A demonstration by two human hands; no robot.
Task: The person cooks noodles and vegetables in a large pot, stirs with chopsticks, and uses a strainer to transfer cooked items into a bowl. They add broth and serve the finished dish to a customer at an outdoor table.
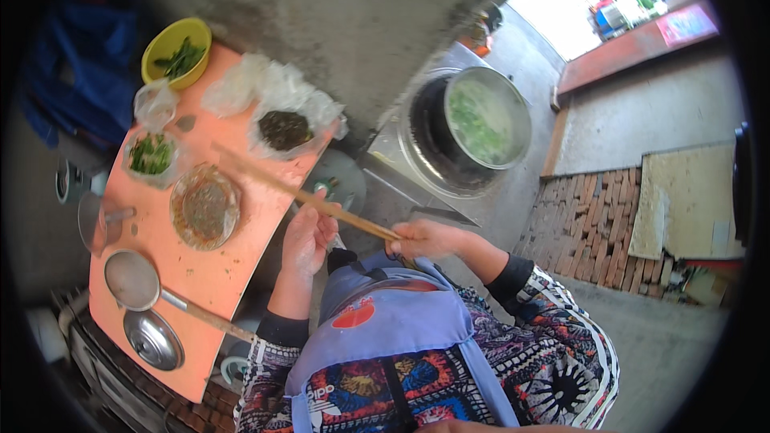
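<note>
Long wooden chopsticks [295, 191]: centre of frame, slanting, left end over orange table [210, 279].
Left hand [306, 234]: curled against the shaft; firmness cannot be told.
Right hand [427, 239]: closed on the right end.
Handling step: apparently aligning them.
Next move: would call for a secure right-hand grip.

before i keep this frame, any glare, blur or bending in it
Head view: the bright opening at upper right is washed out to white; head view: the far end of the long wooden utensil looks smeared, perhaps from motion; head view: the contents of the pot look hazy, possibly steam; head view: the orange table shows bowed edges, with black around the rim.
</note>
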